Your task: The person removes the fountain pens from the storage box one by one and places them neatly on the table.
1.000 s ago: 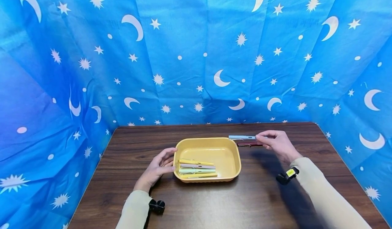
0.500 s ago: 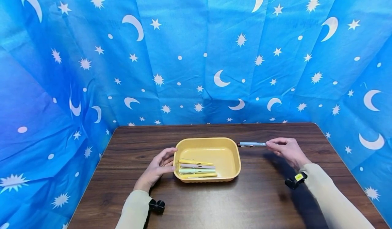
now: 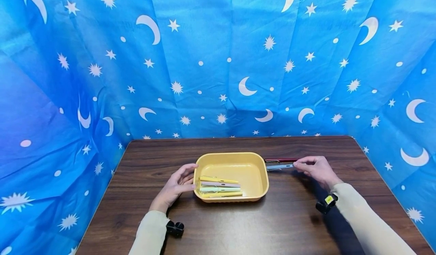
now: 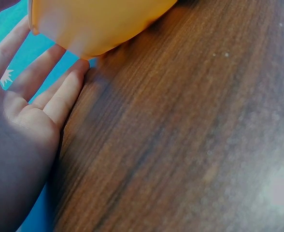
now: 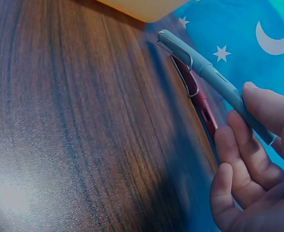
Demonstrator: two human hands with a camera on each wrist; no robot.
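The yellow box sat on the brown table. To the right of the box, the right hand had a pale blue pen pinched by one end, with the thumb on one side and fingertips on the other. The pen stuck out from the fingertips, and its clip end pointed at the box. Just behind it, to the right of the box, was a dark red pen. The left hand was at the box's left side, mostly open, its fairly straight fingers touching the wall. In the near left part of the box lay two yellow pens, a light purple pen and a light green pen.
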